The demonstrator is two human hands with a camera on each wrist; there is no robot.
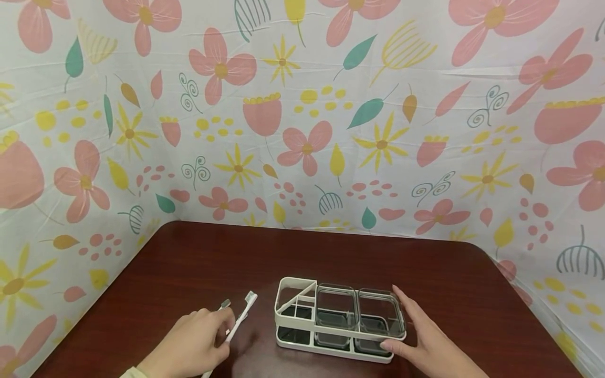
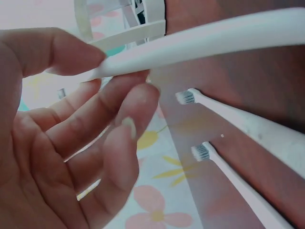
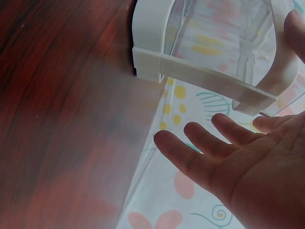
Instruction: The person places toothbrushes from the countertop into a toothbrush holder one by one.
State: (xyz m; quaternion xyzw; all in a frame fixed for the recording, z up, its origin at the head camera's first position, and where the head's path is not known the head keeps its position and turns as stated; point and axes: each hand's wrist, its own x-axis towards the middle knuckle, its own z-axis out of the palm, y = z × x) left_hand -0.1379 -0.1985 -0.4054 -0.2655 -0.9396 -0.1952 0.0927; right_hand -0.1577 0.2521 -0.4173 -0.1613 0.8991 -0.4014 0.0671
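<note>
My left hand (image 1: 196,336) pinches a white toothbrush (image 2: 205,45) between thumb and fingertips, left of the holder. In the left wrist view, two more toothbrushes, an upper one (image 2: 252,119) and a lower one (image 2: 238,186), lie on the table below that hand. A white holder (image 1: 331,327) stands at the front of the table, with two clear cups (image 1: 335,302) side by side and a divided section at its left. My right hand (image 1: 427,341) spans the holder's right end, thumb at the front corner. Its other fingers extend fairly straight in the right wrist view.
The dark red-brown table (image 1: 264,252) reaches back to a flower-patterned sheet (image 1: 302,105) that covers the back and both sides. Between the left hand and the holder is a narrow strip of table.
</note>
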